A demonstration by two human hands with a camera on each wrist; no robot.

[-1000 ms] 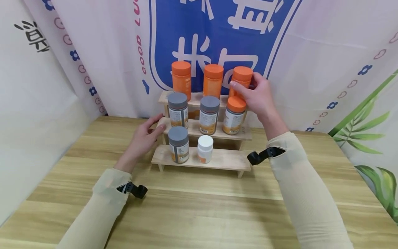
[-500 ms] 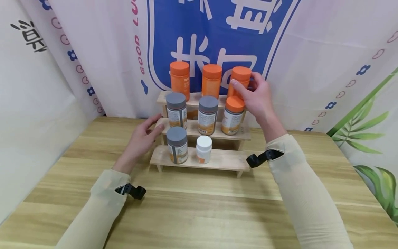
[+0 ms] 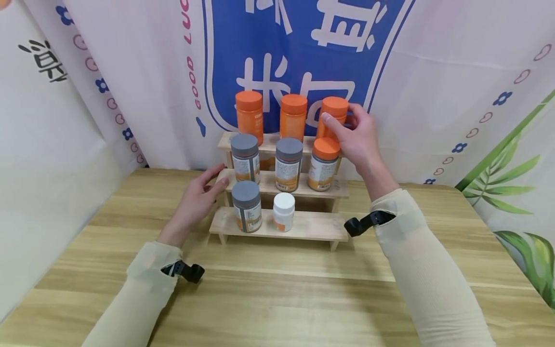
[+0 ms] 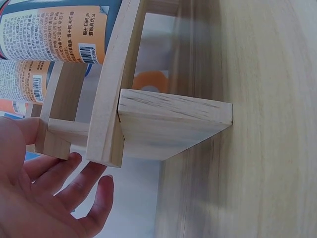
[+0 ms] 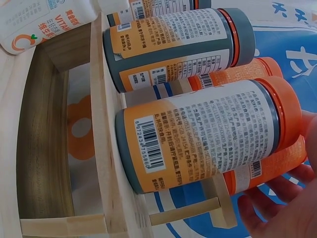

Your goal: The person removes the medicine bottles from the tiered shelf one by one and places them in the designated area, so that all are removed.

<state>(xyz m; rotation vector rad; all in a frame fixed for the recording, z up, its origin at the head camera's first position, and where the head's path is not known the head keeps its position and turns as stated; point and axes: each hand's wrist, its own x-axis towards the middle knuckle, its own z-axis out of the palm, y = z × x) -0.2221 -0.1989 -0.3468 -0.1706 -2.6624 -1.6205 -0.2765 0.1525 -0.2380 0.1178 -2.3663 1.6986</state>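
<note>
On a three-tier wooden display stand, my right hand grips the rightmost orange jar of the top tier, thumb in front and fingers round its far side. The right wrist view shows that hand partly behind an orange-lidded jar of the middle tier. At the stand's left end, my left hand touches the planks. Its loosely bent fingers and thumb lie at the plank ends in the left wrist view. Two more orange jars stand beside the gripped one.
Two grey-lidded jars share the middle tier with the orange-lidded jar. The bottom tier holds another grey-lidded jar and a small white bottle. A printed curtain hangs right behind the stand on the wooden table.
The head view has tilted slightly, so the scene sits a little lower. Both hands keep their places at the stand, and the jars have not visibly moved.
</note>
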